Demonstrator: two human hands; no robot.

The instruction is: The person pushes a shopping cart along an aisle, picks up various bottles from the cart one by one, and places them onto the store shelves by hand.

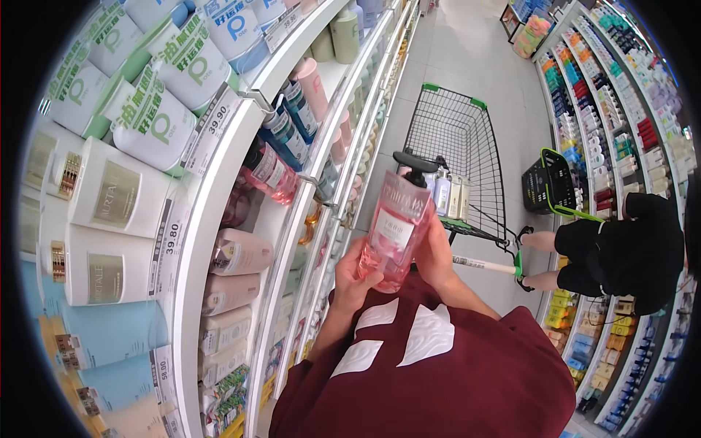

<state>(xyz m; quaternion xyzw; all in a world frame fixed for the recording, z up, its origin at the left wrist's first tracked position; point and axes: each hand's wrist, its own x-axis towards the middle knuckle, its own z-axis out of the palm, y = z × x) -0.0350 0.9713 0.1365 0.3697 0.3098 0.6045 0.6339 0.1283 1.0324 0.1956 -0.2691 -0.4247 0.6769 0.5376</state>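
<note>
A clear pink pump bottle with a white label and a black pump head is held upright, slightly tilted, before my chest. My left hand wraps round its lower left side, the thumb across the front near the base. Against the bottle's right side lies my right hand, its fingers partly hidden behind the bottle. Just beyond the bottle is a shopping cart with several bottles inside.
Shelves of bottles and price tags line the left side. On the right, a person in black bends beside a black basket with green handles, near more stocked shelves. The cart's handle lies right of my hands.
</note>
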